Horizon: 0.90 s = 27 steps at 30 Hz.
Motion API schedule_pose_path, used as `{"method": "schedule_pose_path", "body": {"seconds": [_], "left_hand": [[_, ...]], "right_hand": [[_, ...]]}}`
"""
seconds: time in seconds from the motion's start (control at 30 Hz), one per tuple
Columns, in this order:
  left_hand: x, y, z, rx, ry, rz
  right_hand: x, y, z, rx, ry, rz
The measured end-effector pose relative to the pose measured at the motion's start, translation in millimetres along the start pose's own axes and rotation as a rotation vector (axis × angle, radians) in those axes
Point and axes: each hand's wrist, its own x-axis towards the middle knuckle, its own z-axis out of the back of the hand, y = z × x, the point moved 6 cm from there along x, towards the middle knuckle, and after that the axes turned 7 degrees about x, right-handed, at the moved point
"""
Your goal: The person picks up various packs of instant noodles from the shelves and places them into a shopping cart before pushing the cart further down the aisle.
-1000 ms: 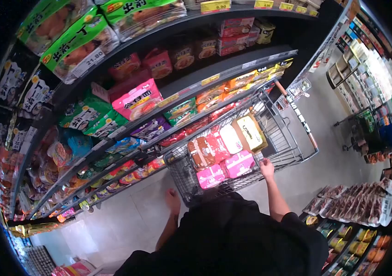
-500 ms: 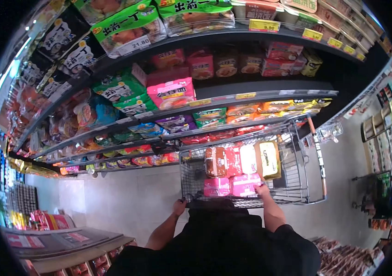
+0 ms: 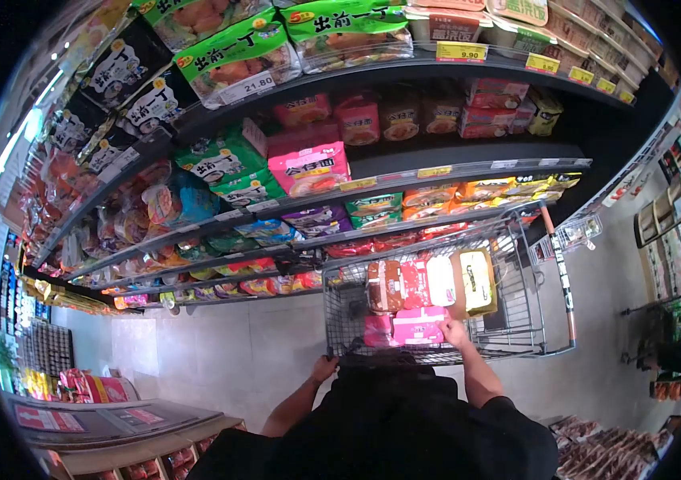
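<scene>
Right grip (image 3: 456, 333) meets a pink pack (image 3: 420, 326), left grip (image 3: 325, 368) the cart (image 3: 521, 326); how closed either is, I cannot tell.

The cart (image 3: 332, 318) beside the left hand (image 3: 325, 368) is smooth metal wire. The pink pack (image 3: 416, 327) at the right hand (image 3: 455, 332) has a glossy plastic wrap; the sleeve (image 3: 516, 426) behind that hand is matt cloth. Beyond both hands, the shelf (image 3: 420, 156) has a smooth, matt finish.
</scene>
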Motion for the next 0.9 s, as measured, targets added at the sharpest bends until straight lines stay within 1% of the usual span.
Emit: {"method": "schedule_pose_path", "body": {"seconds": [0.03,0.07,0.1,0.13,0.17,0.2,0.23,0.27,0.3,0.37,0.4,0.43,0.47,0.5,0.53,0.57,0.6,0.63,0.7,0.77,0.8,0.83,0.9], "left_hand": [[-1,-7,2,0.067,0.093,-0.055],[-4,-12,2,0.134,0.187,-0.111],[-9,-17,7,0.130,0.186,-0.113],[-14,-26,18,0.324,0.055,-0.170],[-19,-38,28,0.517,-0.079,-0.226],[-29,-50,34,0.512,-0.081,-0.231],[-43,-70,49,0.468,-0.201,-0.257],[-50,-85,61,0.420,-0.320,-0.281],[-45,-91,65,0.413,-0.322,-0.282],[-38,-110,69,0.233,-0.317,-0.470],[-33,-118,69,0.223,-0.316,-0.470],[-25,-127,65,-0.004,-0.178,-0.430],[-18,-137,60,-0.230,-0.038,-0.388],[-25,-153,66,-0.240,-0.037,-0.393],[-45,-174,70,-0.549,0.124,-0.420],[-58,-189,71,-0.855,0.291,-0.440],[-48,-191,64,-0.965,0.364,-0.522],[-56,-209,70,-0.970,0.370,-0.530],[-91,-276,102,-1.162,0.460,-0.504],[-113,-324,130,-1.154,0.547,-0.778],[-123,-345,149,-1.217,0.491,-0.847],[-111,-356,158,-1.217,0.495,-0.777],[-100,-377,179,-1.273,0.474,-0.776]], "right_hand": [[1,6,-6,-0.003,0.000,0.004],[2,9,-15,0.008,0.049,-0.031],[3,15,-25,0.017,0.096,-0.064],[-7,55,-23,0.001,0.091,-0.058],[-5,64,-29,-0.112,0.037,0.029],[-12,92,-30,-0.174,-0.004,0.085],[-19,118,-29,-0.237,-0.044,0.141],[-15,118,-36,-0.184,-0.036,0.224],[-15,131,-34,-0.191,-0.035,0.229],[-23,186,-24,-0.156,0.056,0.142],[-27,214,-15,-0.116,0.085,0.109],[-27,233,-9,-0.127,0.085,0.111],[-25,246,-4,0.082,0.115,0.073],[-26,264,1,0.291,0.143,0.035],[-31,296,10,0.395,0.129,-0.038],[-27,310,17,0.485,0.104,-0.023],[-23,330,27,0.592,0.092,0.011],[-18,351,35,0.700,0.080,0.046],[0,396,41,0.934,-0.115,0.167],[16,432,57,0.917,0.085,0.214],[26,449,62,0.884,0.096,0.243],[37,467,66,0.851,0.107,0.275],[64,497,75,0.906,0.107,0.293]]}}
